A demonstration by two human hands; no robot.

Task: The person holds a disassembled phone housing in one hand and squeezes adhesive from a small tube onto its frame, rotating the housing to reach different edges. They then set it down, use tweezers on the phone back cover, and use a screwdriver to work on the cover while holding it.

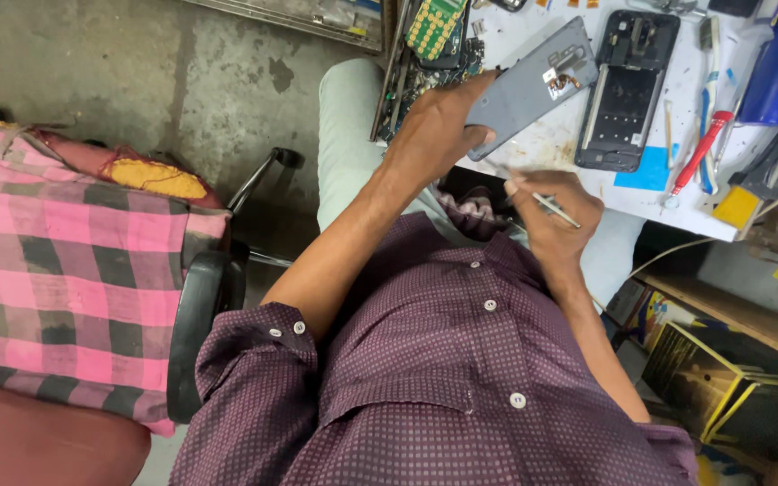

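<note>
Tweezers (555,207) half-hidden in right hand (558,216)

A single head-worn camera is looking steeply down the person's own chest and lap, so the purple shirt (461,378) is filling the lower middle of the frame from very near. It is facing forward and down toward the white worktop (569,135), which is sitting at the top right edge and is cut off by the frame, with the left hand (438,126) and right hand (556,216) showing close in at upper centre. The view is also taking in the floor (137,81) at upper left and a pink checked cloth (56,270) at the left, and no second view is sharing the scene.
</note>
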